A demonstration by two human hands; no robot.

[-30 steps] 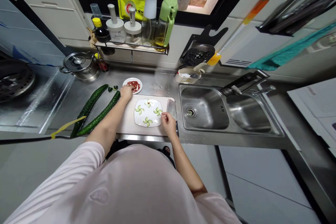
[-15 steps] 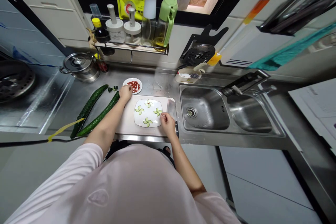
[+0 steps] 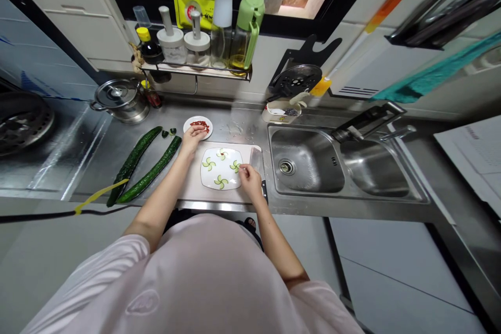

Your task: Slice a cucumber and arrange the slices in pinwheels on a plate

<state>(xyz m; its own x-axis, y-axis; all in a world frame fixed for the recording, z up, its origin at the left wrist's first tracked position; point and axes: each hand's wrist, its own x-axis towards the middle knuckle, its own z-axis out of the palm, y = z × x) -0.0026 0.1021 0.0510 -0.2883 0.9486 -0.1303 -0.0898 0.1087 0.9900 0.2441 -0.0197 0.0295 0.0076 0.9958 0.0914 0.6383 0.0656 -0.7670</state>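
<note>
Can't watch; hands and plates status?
Left hand at small round white plate of red bits. Right hand by squarish white plate bearing four green pinwheels. Black-handled knife beside right hand.

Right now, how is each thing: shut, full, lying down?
Pot, lid on
Dark bottle, yellow cap on
Green-topped bottle, partly full
Cucumbers, lying down
Small plate, holding red bits
Big plate, decorated with green slices
Knife, lying down
Cutting board, under the big plate
Left hand, bent at the small plate
Right hand, curled by the big plate
</note>
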